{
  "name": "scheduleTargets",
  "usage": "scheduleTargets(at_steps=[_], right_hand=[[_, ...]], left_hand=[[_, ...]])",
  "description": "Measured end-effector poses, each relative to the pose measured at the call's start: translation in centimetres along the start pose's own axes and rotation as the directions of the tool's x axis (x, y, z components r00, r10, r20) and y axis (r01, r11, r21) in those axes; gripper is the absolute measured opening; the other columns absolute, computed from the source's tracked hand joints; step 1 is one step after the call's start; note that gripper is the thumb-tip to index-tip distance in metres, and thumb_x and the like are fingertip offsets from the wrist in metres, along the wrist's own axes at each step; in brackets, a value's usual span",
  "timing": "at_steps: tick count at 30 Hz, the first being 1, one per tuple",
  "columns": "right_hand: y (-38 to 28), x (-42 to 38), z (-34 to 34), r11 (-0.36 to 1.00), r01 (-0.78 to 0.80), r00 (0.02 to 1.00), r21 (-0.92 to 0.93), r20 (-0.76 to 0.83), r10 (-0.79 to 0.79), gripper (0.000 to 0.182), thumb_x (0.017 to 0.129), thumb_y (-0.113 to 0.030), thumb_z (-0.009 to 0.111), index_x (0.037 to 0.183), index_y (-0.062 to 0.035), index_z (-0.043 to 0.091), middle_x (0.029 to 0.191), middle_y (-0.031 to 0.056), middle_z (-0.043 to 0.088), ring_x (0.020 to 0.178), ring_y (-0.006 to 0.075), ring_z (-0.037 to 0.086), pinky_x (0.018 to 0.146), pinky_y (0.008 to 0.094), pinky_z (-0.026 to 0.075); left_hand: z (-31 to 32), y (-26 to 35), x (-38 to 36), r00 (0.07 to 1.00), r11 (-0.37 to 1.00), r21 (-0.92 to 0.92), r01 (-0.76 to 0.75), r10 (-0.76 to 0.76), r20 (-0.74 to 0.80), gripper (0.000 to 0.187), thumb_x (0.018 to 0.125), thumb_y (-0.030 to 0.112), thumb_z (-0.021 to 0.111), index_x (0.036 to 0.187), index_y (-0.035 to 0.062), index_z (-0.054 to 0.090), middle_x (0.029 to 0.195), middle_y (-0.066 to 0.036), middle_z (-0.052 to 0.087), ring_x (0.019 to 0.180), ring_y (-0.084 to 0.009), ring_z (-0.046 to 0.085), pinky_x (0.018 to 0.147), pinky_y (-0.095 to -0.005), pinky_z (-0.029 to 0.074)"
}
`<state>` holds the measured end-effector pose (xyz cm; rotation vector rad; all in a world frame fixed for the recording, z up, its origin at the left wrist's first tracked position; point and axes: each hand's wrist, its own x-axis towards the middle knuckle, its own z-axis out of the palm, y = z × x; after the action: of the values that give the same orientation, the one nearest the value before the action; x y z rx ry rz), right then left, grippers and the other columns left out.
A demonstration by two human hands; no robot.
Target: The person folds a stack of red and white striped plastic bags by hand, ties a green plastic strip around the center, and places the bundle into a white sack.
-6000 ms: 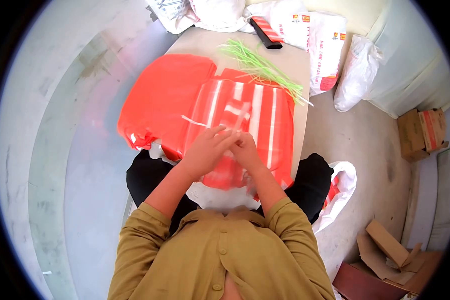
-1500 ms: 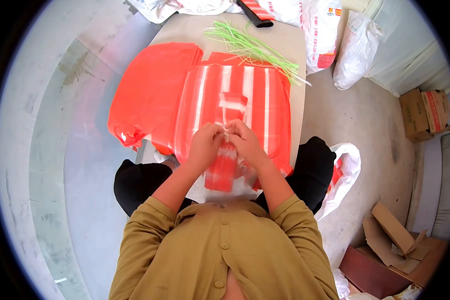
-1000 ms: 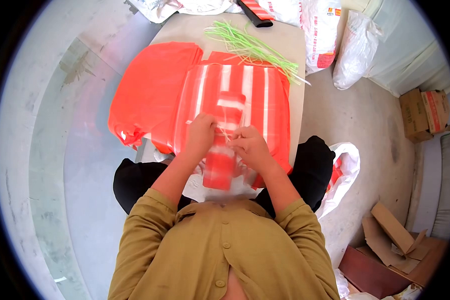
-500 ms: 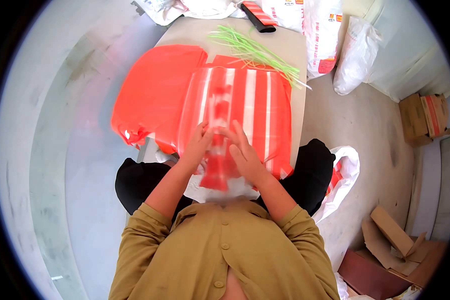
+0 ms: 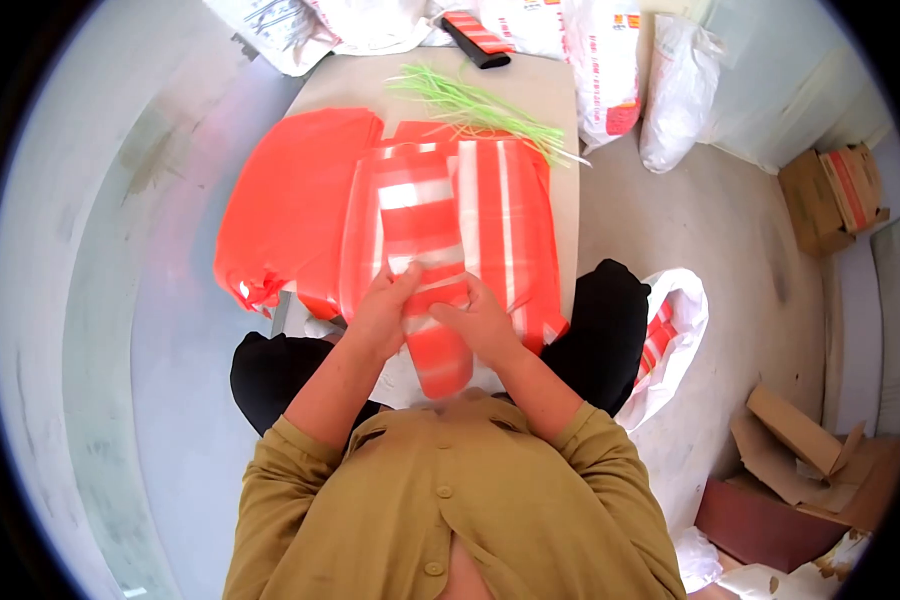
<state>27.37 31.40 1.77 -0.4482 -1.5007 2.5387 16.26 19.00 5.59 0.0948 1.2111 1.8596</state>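
A long, folded strip of red-and-white striped plastic bag [image 5: 420,225] lies lengthwise between my hands. My left hand [image 5: 382,312] grips its left edge, thumb on top. From the right side, my right hand [image 5: 485,325] pinches the same strip, thumb across its face. Beneath it, a wide stack of striped plastic bags [image 5: 525,235] covers the near part of the table [image 5: 355,85]. Plain red plastic [image 5: 290,190] lies left of the stack and hangs over the table's left edge. Behind the stack is a loose bunch of light green strips [image 5: 480,110].
A dark roll with striped plastic [image 5: 475,40] lies at the table's far edge, near white printed sacks [image 5: 605,75]. On my right stands an open white bag [image 5: 690,335] holding striped bundles. Cardboard boxes [image 5: 830,195] and an open carton [image 5: 770,520] sit farther right.
The striped strip, blurred and loosely held before, now lies flat and extended between my hands. Both hands have closed on its edges. The view has shifted slightly.
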Motion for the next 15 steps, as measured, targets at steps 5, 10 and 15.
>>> scheduleTargets(at_steps=[5,10,15], right_hand=[[-3.4,-2.6,0.3,0.986,-0.061,0.993,-0.155,-0.105,0.045,0.053,0.092,-0.014,0.077,0.138,-0.0011,0.054,0.124,0.0093,0.069,0.110,0.0151,0.066,0.095,0.0331,0.055],[-5.1,-4.8,-5.1,0.970,0.224,0.965,-0.094,-0.117,-0.234,0.064,0.086,-0.009,0.083,0.141,0.0015,0.053,0.125,0.0076,0.068,0.110,0.0157,0.066,0.094,0.0340,0.055],[-8.7,-11.6,-17.3,0.813,0.563,0.711,-0.148,-0.414,-0.568,0.058,0.091,-0.006,0.076,0.144,-0.0027,0.053,0.134,0.0060,0.065,0.122,0.0164,0.061,0.102,0.0372,0.053]], left_hand=[[2.8,-0.5,-0.1,0.976,0.965,0.168,-0.202,0.211,-0.042,0.037,0.107,0.032,0.058,0.133,0.0057,0.053,0.112,-0.011,0.069,0.079,-0.0151,0.067,0.055,-0.0295,0.051],[3.5,-0.4,1.4,0.909,0.855,0.377,-0.355,0.222,0.352,0.059,0.109,0.044,0.049,0.151,0.0038,0.042,0.141,-0.014,0.058,0.127,-0.0252,0.059,0.103,-0.0389,0.049],[3.2,-0.4,4.8,0.908,0.577,0.704,-0.415,0.209,0.364,0.059,0.105,0.033,0.056,0.155,0.0051,0.043,0.162,-0.016,0.042,0.153,-0.0286,0.037,0.124,-0.0447,0.027]])
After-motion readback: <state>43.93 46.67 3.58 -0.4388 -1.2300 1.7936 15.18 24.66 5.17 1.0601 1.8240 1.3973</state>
